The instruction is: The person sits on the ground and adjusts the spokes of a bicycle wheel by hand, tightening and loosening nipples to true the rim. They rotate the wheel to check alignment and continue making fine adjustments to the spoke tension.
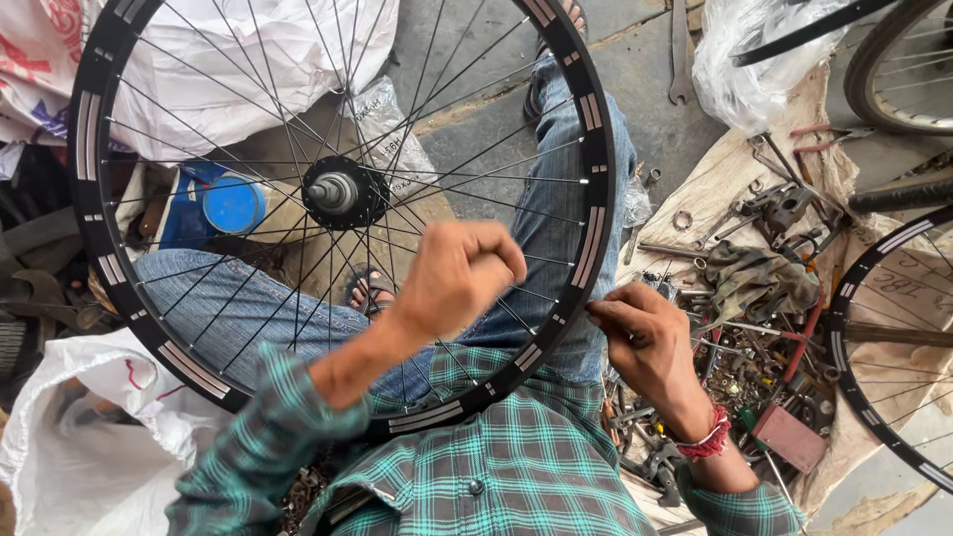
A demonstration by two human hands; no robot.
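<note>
Fingers [496, 253] of the left hand [452, 278] curl into a fist over the spokes [467, 179] — whether they pinch anything I cannot tell. Resting on the lap, the wheel [581, 119] looks fully laced to its hub [336, 192]. Right hand [645, 333] pinches near the rim's right edge — likely still adjusting. Tools [754, 288] lie right.

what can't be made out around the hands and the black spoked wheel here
Head view only:
- Left hand: a closed fist over the thin metal spokes; its own fingers hide anything inside.
- Right hand: pinches at the black bicycle wheel rim; whatever sits between the fingertips is too small.
- Rim's top: cut off by the frame edge.
- Heap of small metal tools: too jumbled to tell apart.
</note>
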